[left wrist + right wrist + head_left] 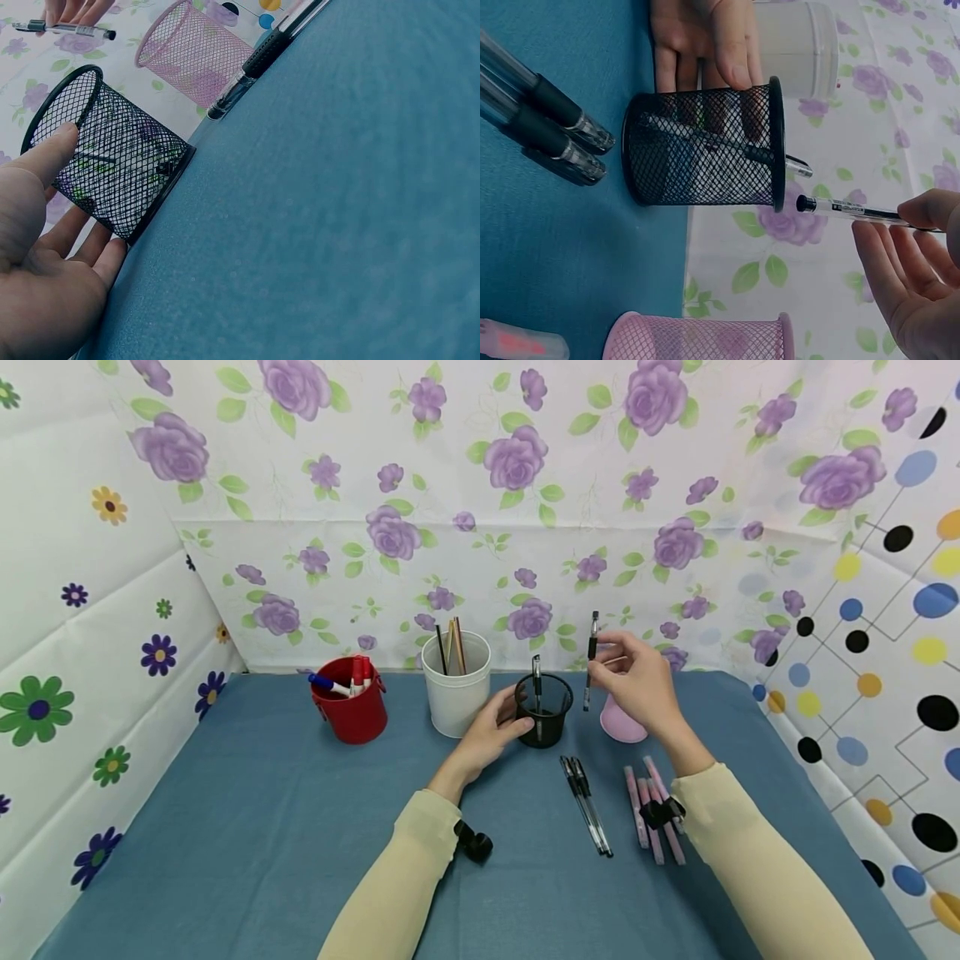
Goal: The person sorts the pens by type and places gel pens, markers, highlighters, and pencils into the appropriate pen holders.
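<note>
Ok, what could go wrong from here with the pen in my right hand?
The held pen hangs with its lower end near the rim of the black mesh cup, so it might catch there. It could also bump the pen leaning inside. And if the left hand's grip loosens, a knock might tip the cup.

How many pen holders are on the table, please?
4: red holder, white holder to its right, black holder the left hand holds, pink holder partly behind the right hand.
</note>
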The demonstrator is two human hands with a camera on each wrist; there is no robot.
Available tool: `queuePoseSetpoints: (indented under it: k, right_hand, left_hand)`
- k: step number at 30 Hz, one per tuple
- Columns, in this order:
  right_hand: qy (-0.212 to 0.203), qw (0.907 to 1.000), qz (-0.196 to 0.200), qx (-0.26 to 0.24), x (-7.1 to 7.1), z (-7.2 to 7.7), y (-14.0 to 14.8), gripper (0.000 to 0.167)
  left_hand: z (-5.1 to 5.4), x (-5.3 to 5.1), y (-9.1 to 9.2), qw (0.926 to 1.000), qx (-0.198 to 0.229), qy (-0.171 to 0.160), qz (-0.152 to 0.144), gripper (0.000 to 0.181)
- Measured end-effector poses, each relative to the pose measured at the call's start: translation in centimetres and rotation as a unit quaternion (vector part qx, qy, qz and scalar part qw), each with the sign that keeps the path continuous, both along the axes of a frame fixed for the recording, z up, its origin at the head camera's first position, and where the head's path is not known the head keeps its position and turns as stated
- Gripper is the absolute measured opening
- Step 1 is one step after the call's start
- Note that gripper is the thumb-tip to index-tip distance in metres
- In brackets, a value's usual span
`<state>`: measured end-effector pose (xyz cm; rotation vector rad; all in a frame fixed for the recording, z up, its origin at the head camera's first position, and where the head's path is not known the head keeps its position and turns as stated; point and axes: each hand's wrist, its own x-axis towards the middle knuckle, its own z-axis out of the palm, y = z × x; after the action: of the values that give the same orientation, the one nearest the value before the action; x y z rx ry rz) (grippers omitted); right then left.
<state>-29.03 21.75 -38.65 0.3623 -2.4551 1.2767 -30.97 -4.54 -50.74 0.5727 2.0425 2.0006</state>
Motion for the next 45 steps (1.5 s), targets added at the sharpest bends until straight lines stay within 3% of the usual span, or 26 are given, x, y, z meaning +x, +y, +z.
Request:
queuePoseSetpoints:
  k: [11,19,31,45]
  right_hand:
    - [0.021,0.9994,0.000,-0.029,-1.6,0.5,-0.9,0.042]
    - [0.012,0.9991,0.008,-0.040,-2.1,0.5,-1.8,0.041]
    - [0.003,0.9979,0.023,-0.061,-2.9,-0.7,-2.9,0.039]
    - [0.004,0.9994,0.023,-0.025,-2.9,-2.3,-3.9,0.039]
  left_hand:
    - [0.1,0.1,0.0,1.0000,0.001,0.001,0.001,0.068]
    - [0.1,0.0,0.0,1.0000,0.002,0.001,0.001,0.068]
    - [0.0,-0.1,0.1,1.0000,0.002,-0.003,0.003,0.069]
    - [0.0,-0.1,0.2,0.9999,0.009,-0.007,0.001,0.069]
